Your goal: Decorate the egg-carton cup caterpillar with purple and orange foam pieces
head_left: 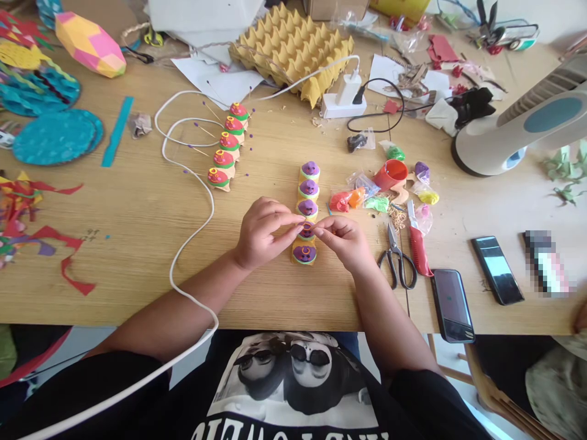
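A strip of egg-carton cups (309,188) capped with purple clay and small faces lies in front of me. On its nearest cap (304,254) sits a curved orange piece. My left hand (270,233) and my right hand (342,239) meet over the second cap from my end, thumbs and forefingers pinched at a thin orange clay ring (306,227). The fingertips partly cover that cap. Farther off to the left stands a similar strip with red and green caps (229,142), orange rings and thin sticks poking out at its sides.
Right of the strip are bagged clay lumps (342,200), a red cup (391,175), scissors (395,260), a red-handled knife (418,241) and phones (453,305). A white cable (172,269) crosses my left forearm. An egg tray (293,49) and power strip (343,105) lie behind.
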`<action>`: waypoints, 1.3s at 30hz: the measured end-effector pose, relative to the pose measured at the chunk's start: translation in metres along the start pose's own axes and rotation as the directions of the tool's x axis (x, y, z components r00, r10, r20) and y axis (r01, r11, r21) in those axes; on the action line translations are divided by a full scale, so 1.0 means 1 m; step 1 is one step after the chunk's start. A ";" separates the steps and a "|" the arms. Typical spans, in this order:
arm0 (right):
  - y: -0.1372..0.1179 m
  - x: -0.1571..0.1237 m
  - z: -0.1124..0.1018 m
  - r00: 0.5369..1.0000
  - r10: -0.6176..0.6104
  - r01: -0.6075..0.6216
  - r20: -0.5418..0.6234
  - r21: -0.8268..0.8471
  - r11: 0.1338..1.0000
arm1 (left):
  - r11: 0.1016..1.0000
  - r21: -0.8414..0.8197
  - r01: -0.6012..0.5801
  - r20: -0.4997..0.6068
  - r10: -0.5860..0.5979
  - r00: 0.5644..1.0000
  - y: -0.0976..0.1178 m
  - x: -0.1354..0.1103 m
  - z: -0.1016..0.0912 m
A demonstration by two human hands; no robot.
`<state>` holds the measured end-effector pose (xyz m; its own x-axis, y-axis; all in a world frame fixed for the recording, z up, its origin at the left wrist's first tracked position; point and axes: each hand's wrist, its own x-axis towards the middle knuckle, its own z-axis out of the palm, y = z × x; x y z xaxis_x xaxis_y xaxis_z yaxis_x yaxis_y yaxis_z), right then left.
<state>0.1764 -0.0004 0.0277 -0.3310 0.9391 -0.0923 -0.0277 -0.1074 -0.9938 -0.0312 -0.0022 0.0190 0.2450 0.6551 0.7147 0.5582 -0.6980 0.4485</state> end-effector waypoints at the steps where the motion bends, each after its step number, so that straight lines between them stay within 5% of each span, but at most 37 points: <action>1: 0.000 0.000 0.000 1.000 0.002 -0.002 -0.005 -0.022 1.000 | 1.000 -0.005 -0.001 -0.001 0.001 1.000 0.000 0.000 0.000; 9: -0.001 -0.001 -0.002 1.000 -0.007 0.005 -0.021 -0.103 0.995 | 0.998 -0.025 0.049 0.020 -0.049 0.999 0.001 -0.001 -0.001; 20: 0.002 -0.001 0.001 0.998 -0.042 0.050 0.056 -0.160 0.986 | 0.998 -0.050 -0.028 0.109 0.034 0.993 0.000 -0.002 0.001; 39: 0.000 -0.002 0.002 0.993 -0.035 0.053 0.111 -0.161 0.986 | 0.998 -0.060 -0.015 0.075 0.020 0.997 0.003 -0.001 0.001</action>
<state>0.1748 -0.0027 0.0278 -0.4328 0.9001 -0.0499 0.1068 -0.0038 -0.9943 -0.0293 -0.0046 0.0193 0.3150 0.6609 0.6811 0.5055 -0.7242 0.4690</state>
